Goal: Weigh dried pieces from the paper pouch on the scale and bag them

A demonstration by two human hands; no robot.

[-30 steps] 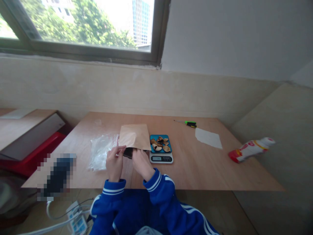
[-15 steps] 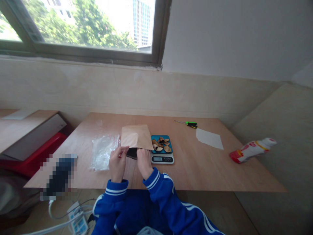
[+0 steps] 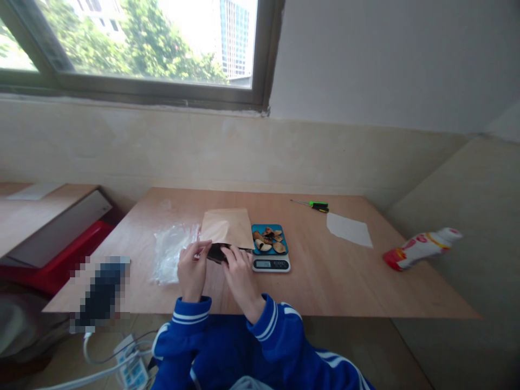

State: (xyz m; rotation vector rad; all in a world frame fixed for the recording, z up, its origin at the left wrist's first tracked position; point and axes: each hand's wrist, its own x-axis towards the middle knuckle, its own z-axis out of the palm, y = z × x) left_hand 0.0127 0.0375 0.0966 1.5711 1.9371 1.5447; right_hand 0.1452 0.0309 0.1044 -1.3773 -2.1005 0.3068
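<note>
A brown paper bag [image 3: 227, 226] lies on the table with its dark mouth facing me. My left hand [image 3: 193, 271] pinches the left edge of that mouth between thumb and fingers. At the opening's right side is my right hand [image 3: 241, 271], its fingers bent and drawn together. Whatever lies between them is too small to make out. Just right of the bag stands a kitchen scale [image 3: 271, 265] with a blue top. Several curled, dried brown slices [image 3: 268, 240] rest on it; the digits on its display are unreadable.
Left of the bag lies a clear plastic bag [image 3: 173, 254], with a blurred-out phone-like object [image 3: 101, 292] near the left edge. Screwdrivers [image 3: 319, 206] and a white paper sheet [image 3: 349, 230] lie behind to the right. A red-and-white bottle [image 3: 422, 248] is at the right.
My right hand has drawn back out of the bag's mouth, and its fingers now show at the opening. My left hand still pinches the bag's edge.
</note>
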